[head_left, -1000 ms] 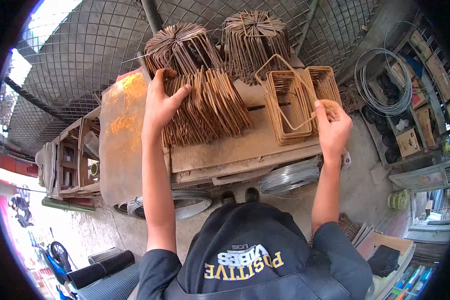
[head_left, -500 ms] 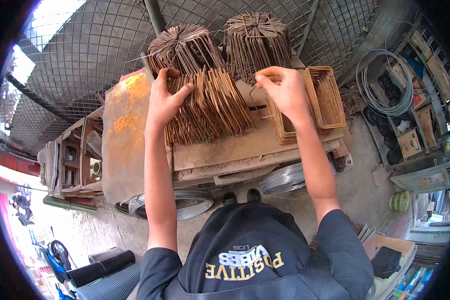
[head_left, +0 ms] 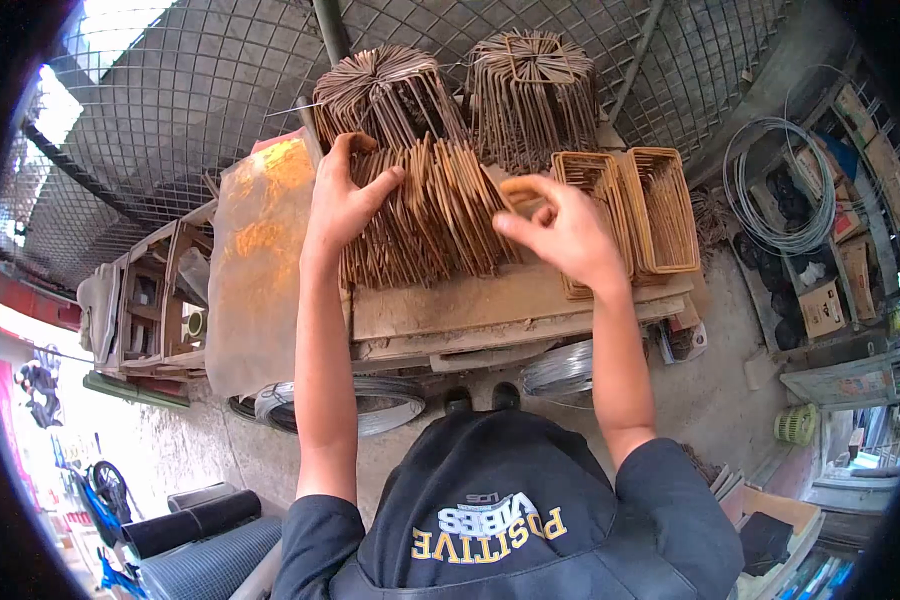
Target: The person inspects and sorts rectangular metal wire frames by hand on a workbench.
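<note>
A dense row of rusty rebar stirrups, bent rectangular loops, stands on edge on the wooden workbench. My left hand is curled over the upper left part of this row, its thumb lying across the tops and its fingers bent at the far side. At the row's right end is my right hand. Its thumb and forefinger are apart with nothing visible between them, and their tips are close to the last loops. Just beyond it, partly covered by the hand, is a stack of flat-nested stirrups.
Another nested stack lies at the bench's right end. Two round bundles of dark stirrups stand behind, before a wire mesh fence. Wire coils lie on the floor under the bench front.
My right hand has gone from beside the nested stack down to the row's right end. The stirrup that was in its fingers is gone from them. My left hand stays on the row.
</note>
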Available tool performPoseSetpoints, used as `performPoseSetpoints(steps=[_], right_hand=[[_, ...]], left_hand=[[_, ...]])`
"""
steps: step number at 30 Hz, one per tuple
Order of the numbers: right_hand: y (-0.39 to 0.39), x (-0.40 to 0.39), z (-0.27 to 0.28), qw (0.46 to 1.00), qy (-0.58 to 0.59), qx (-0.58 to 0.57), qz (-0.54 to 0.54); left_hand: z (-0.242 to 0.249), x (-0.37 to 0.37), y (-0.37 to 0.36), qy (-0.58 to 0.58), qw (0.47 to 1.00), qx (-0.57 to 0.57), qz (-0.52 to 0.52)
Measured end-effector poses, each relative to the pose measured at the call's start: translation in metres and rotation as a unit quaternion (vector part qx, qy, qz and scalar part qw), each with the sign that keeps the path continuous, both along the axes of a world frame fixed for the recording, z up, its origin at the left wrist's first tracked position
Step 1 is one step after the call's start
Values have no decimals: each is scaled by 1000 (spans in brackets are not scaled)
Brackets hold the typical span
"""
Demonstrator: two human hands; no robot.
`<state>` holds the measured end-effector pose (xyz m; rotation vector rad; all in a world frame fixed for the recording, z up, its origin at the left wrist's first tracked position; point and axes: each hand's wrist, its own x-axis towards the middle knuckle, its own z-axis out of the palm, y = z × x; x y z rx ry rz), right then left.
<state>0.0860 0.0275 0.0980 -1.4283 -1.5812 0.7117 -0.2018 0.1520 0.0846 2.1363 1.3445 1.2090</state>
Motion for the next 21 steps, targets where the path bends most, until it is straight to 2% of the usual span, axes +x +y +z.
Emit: performPoseSetpoints(steps=[2,4,6,10,16,19,21], right_hand=[[-8,2,-9,997,-45,-62,24],[-12,-7,-12,998,-36,-55,-1],[-6,-11,-30,997,25,39,-56],[-1,-18,-31,992,35,41,-114],[10,-30,-56,982,71,153,-85],[0,-35,-49,987,83,95,-101],[-2,-39,-46,985,82,100,-110]], left_hand=[[0,0,1,1,1000,2,-3],[-1,0,2,-1,1000,1,-1],[-2,1,3,-3,1000,0,0],[-1,0,-1,-1,1000,8,0],[1,2,-1,-39,999,-37,-6],[-2,1,1,-28,999,-22,-6],[-3,0,3,-16,1000,0,-19]])
